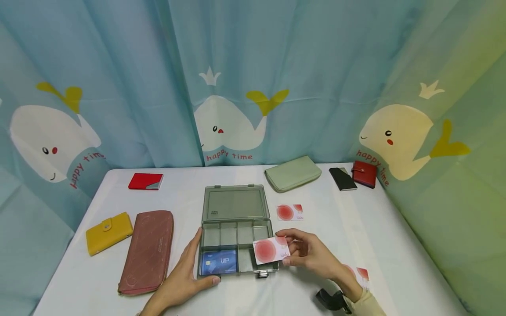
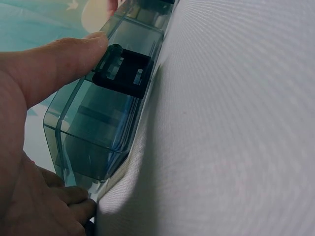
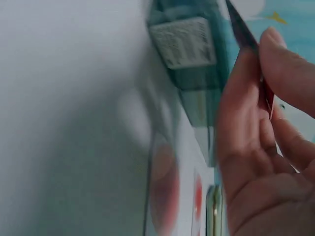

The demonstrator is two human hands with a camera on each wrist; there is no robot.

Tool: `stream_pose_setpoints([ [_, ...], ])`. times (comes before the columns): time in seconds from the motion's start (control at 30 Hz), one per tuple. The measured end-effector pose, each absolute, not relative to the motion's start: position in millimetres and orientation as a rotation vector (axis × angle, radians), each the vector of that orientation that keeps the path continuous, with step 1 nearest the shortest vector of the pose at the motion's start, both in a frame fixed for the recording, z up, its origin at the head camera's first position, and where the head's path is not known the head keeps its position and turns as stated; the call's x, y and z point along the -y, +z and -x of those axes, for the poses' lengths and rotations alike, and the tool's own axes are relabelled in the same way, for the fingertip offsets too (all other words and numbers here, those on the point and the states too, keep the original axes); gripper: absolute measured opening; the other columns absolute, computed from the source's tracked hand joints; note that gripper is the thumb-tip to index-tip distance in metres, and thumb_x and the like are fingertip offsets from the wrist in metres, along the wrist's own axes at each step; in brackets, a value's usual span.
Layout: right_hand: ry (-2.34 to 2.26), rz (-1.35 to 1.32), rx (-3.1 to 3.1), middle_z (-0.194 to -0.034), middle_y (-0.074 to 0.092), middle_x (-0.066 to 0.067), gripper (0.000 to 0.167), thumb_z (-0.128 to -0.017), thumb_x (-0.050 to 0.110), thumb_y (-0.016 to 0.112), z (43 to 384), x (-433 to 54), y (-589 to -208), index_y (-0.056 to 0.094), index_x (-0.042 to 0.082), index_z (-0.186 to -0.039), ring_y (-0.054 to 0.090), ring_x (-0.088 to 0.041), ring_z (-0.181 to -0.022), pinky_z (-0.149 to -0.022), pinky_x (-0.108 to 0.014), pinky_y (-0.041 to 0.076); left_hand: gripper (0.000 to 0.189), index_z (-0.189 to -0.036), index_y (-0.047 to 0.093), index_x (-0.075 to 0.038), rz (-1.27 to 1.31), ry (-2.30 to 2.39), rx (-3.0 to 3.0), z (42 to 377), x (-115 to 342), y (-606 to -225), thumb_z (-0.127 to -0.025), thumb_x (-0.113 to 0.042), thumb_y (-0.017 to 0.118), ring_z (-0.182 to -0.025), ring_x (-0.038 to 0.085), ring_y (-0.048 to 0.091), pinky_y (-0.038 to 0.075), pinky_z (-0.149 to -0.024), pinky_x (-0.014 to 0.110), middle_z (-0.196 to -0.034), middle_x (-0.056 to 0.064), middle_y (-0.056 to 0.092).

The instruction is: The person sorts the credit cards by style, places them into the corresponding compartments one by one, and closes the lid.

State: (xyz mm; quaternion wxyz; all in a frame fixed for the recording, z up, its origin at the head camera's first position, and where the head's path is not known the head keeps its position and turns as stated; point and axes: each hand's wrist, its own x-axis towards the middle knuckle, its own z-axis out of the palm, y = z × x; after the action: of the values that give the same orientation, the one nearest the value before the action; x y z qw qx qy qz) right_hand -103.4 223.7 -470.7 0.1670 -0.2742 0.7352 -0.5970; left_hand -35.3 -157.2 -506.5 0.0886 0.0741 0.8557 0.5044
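Note:
A grey-green clear plastic compartment box (image 1: 237, 230) lies with its lid (image 1: 236, 202) folded back. In its front left compartment is a blue VIP card (image 1: 219, 262). My left hand (image 1: 182, 272) holds the box's front left corner, fingers along the left side, thumb (image 2: 74, 59) by the front latch (image 2: 123, 71). With thumb and fingers, my right hand (image 1: 312, 254) pinches a white card with red circles (image 1: 270, 250) over the front right compartment. The card appears nearly edge-on beside the thumb in the right wrist view.
Similar cards lie behind (image 1: 290, 212) and right (image 1: 361, 276). Left are a brown wallet (image 1: 148, 252), yellow wallet (image 1: 109, 233) and red card case (image 1: 144, 181); behind, a green wallet (image 1: 294, 174), black card holder (image 1: 343, 179) and red wallet (image 1: 364, 174). Curtains border the table.

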Motion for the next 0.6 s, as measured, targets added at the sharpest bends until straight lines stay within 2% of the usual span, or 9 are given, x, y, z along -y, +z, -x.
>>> stream_pose_setpoints([
  [0.2,-1.496,0.92,-2.335,-0.102,0.063,-0.01,0.056,-0.084,0.016,0.092,95,-208,-473,0.067,0.007,-0.133,0.061,-0.013,-0.073,-0.062,-0.021,0.052,0.132,-0.173,0.001,-0.021,-0.227,1.501,-2.551,36,157,-507,-0.081,-0.045,0.093,-0.161,0.05,0.017,0.022,-0.119,0.079,-0.176,0.022,0.014],
  [0.33,-1.451,0.95,-2.41,-0.099,0.062,-0.007,0.053,-0.082,0.017,0.093,94,-201,-470,0.069,0.012,-0.129,0.06,-0.019,-0.07,-0.061,-0.022,0.051,0.131,-0.173,0.002,-0.02,-0.234,1.499,-2.561,35,158,-507,-0.081,-0.045,0.092,-0.16,0.05,0.017,0.023,-0.119,0.079,-0.176,0.022,0.014],
  [0.43,-1.414,0.938,-2.428,-0.095,0.06,-0.009,0.049,-0.083,0.019,0.093,93,-196,-469,0.071,0.011,-0.127,0.058,-0.017,-0.07,-0.061,-0.022,0.051,0.131,-0.173,0.002,-0.02,-0.235,1.5,-2.568,35,159,-507,-0.081,-0.045,0.092,-0.16,0.051,0.018,0.023,-0.118,0.08,-0.176,0.023,0.014],
  [0.6,-1.33,0.903,-2.485,-0.093,0.058,-0.007,0.045,-0.087,0.027,0.09,94,-193,-465,0.074,0.013,-0.126,0.054,-0.005,-0.069,-0.06,-0.02,0.049,0.131,-0.173,0.001,-0.02,-0.25,1.503,-2.561,37,158,-509,-0.082,-0.045,0.092,-0.16,0.051,0.017,0.023,-0.118,0.081,-0.176,0.023,0.013],
])
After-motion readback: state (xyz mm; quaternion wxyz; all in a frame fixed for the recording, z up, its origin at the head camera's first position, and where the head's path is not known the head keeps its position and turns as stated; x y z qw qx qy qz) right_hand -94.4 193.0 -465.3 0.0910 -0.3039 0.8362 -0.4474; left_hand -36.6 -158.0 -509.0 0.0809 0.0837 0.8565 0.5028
